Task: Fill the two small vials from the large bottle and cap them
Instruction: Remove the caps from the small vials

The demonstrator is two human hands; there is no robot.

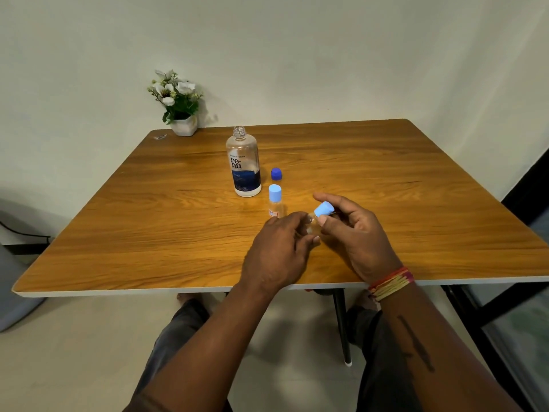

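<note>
The large clear bottle (pixel 244 163) with a blue label stands uncapped at the middle of the wooden table (pixel 148 218). Its dark blue cap (pixel 276 173) lies just to its right. One small vial (pixel 275 201) with a light blue cap stands upright in front of that cap. My left hand (pixel 279 251) grips the second small vial (pixel 312 226), which is tilted and mostly hidden by the fingers. My right hand (pixel 353 233) pinches a light blue cap (pixel 323 209) at the mouth of this vial.
A white pot of artificial flowers (pixel 179 104) stands at the table's far left corner by the wall. The table's front edge runs just under my wrists. Black table legs and a dark frame are at the right.
</note>
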